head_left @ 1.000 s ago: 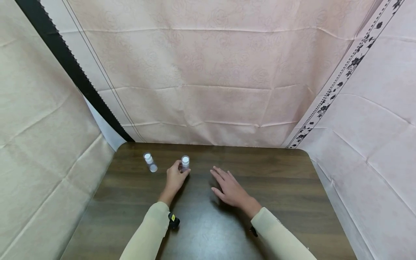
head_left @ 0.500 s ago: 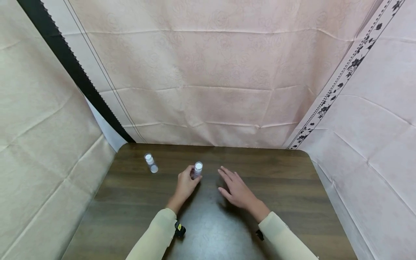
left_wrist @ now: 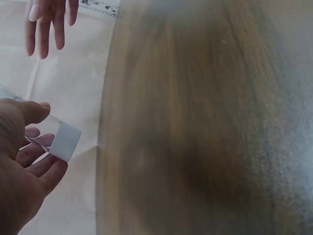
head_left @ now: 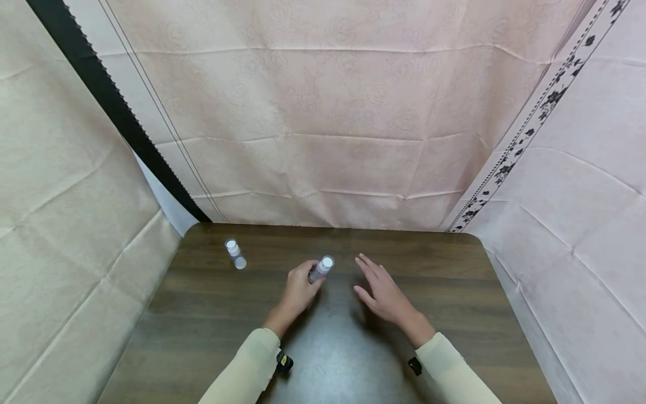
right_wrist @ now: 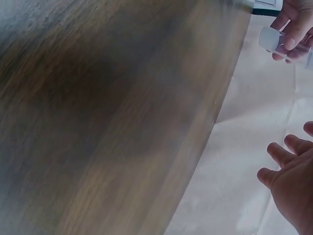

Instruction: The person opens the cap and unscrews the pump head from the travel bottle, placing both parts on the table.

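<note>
My left hand (head_left: 298, 292) holds a small clear plastic bottle (head_left: 321, 269) between thumb and fingers, raised over the brown table (head_left: 323, 359). The bottle is tilted, its white end toward the upper right. In the left wrist view its white cap (left_wrist: 65, 142) juts past the fingers, while the clear body is partly hidden by the hand. To the right, my right hand (head_left: 387, 297) hovers over the table with fingers spread and nothing in it. A second clear bottle (head_left: 236, 255) with a white top is on the table toward the back left.
Pale cloth (head_left: 323, 140) hangs behind the table's far edge, with more cloth at the left (head_left: 75, 252) and right (head_left: 570, 196) sides. The tabletop has rounded back corners. A dark wrist device (head_left: 284, 362) shows at my left cuff.
My left hand has carried its bottle rightward and slightly nearer to me, tilting it from upright toward the right. My right hand has shifted right, fingers still spread. The second bottle has stayed put.
</note>
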`<state>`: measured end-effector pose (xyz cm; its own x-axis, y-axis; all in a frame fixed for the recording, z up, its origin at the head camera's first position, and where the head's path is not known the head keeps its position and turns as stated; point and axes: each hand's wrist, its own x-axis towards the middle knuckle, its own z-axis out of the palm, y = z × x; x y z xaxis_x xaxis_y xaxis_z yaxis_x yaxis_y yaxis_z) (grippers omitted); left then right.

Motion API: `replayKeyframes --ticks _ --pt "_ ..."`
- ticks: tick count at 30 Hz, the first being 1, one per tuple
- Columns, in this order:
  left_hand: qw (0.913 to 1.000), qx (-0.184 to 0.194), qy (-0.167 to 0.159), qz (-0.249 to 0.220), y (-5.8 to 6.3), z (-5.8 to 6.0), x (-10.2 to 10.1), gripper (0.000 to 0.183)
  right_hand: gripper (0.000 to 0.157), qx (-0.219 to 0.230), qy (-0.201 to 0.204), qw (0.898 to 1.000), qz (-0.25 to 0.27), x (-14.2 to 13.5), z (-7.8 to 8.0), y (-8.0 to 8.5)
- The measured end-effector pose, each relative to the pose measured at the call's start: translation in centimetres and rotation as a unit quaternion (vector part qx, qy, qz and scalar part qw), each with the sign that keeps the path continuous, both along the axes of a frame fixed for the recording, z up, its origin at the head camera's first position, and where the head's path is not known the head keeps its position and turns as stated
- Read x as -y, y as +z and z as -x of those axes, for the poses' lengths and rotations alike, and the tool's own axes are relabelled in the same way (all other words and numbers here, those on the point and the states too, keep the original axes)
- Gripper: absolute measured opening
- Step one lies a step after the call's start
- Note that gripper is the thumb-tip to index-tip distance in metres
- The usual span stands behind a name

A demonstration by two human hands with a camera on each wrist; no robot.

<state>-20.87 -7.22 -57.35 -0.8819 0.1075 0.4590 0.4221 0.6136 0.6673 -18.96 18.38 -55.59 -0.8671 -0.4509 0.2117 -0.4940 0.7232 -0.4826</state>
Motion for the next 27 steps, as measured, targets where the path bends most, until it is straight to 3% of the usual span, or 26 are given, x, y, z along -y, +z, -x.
replayKeyframes --ticks 7,16,20,27 --pt "0.9991 -0.012 -0.018 0.037 1.0 -0.4 -0.8 0.037 0.067 0.018 -0.021 0.999 0.022 -1.3 -0.3 0.1" --pt "0.9909 0.023 -0.038 0.127 2.5 -1.2 -1.4 0.034 0.067 0.028 -0.046 0.995 0.080 -2.6 -0.8 0.3" --pt "0.9824 0.018 -0.039 0.182 2.9 -1.4 -1.7 0.036 0.065 0.030 -0.049 0.993 0.106 -2.9 -1.0 0.3" --pt "0.9602 0.002 -0.031 0.277 3.6 -1.8 -2.6 0.036 0.063 0.062 -0.057 0.987 0.140 -3.3 -1.2 0.5"
